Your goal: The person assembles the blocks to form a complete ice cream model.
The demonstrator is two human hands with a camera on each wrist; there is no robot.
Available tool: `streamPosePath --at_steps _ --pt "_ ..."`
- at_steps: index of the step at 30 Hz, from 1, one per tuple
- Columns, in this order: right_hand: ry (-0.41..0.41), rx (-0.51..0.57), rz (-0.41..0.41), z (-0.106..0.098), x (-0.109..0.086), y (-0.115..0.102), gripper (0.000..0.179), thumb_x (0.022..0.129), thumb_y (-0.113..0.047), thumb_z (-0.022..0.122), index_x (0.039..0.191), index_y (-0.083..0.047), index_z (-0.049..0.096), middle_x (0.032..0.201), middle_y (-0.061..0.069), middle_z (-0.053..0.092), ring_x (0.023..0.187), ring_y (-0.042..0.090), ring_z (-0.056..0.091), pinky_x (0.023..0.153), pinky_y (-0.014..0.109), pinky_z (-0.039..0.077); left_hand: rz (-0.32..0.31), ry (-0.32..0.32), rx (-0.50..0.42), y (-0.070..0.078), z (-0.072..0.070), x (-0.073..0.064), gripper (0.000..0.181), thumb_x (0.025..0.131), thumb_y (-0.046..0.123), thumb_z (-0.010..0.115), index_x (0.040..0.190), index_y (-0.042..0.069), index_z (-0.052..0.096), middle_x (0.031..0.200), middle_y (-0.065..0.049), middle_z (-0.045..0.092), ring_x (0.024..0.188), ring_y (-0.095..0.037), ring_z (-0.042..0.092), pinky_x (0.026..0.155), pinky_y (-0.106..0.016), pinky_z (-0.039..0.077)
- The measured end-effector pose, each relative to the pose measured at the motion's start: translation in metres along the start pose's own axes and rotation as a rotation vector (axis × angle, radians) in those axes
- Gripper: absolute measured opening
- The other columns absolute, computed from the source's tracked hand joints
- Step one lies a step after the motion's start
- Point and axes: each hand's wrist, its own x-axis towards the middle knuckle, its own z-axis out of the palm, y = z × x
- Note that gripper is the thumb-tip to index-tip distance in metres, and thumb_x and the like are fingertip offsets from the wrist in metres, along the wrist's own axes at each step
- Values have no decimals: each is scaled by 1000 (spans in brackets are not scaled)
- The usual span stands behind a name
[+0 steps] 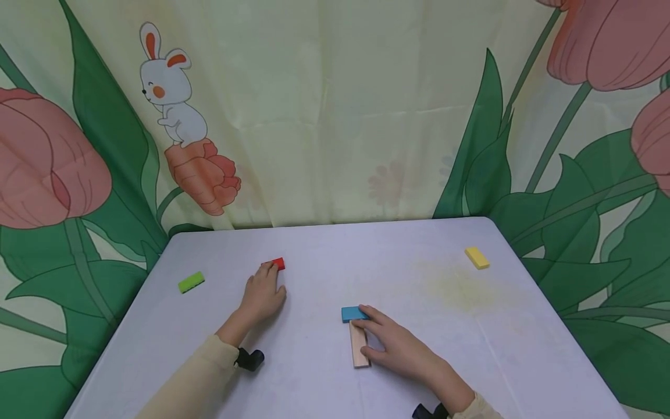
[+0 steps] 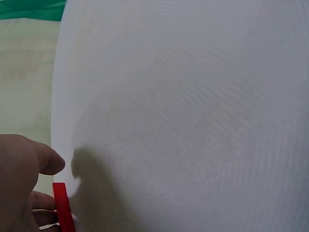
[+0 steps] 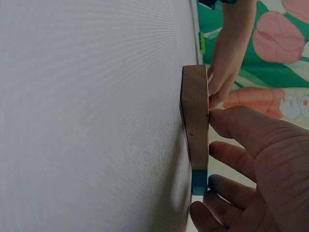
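Toward the far left of the table my left hand [image 1: 263, 295] touches a red block [image 1: 281, 263] with its fingertips. In the left wrist view the thumb stands apart from that red block [image 2: 63, 205]. My right hand [image 1: 398, 347] rests on two flat blocks near the middle. Its fingers touch a blue block [image 1: 351, 314], and the thumb touches the side of a plain wooden block [image 1: 359, 352]. The blue block lies crosswise against the far end of the wooden one [image 3: 195, 106], roughly forming a T.
A green block [image 1: 191, 282] lies at the left of the white table [image 1: 314, 384], and a yellow block [image 1: 477, 258] at the far right. Behind the table's far edge hangs a curtain [image 1: 335, 116] printed with tulips and a rabbit.
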Motion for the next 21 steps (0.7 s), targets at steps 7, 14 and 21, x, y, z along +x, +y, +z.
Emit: streamPosePath --at_steps 7,14,21 --pt "5 10 -4 0 -2 0 53 91 -43 61 140 -31 47 157 -4 24 143 21 25 108 46 37 33 26 -6 7 3 -4 59 90 22 56 138 -7 41 143 -23 39 134 -38 35 112 -53 27" --pt "3 10 -6 -1 -2 0 54 91 -44 60 141 -31 46 157 -5 23 143 21 26 107 46 38 33 26 -85 17 5 -6 55 91 20 54 137 -7 43 143 -21 40 134 -36 35 112 -50 29" --pt "-2 14 -3 -1 -1 -1 54 91 -44 60 142 -30 46 158 -5 23 144 21 25 108 47 37 -228 53 -542 17 -12 7 44 95 18 44 136 2 47 139 -16 44 127 -32 40 103 -49 41"
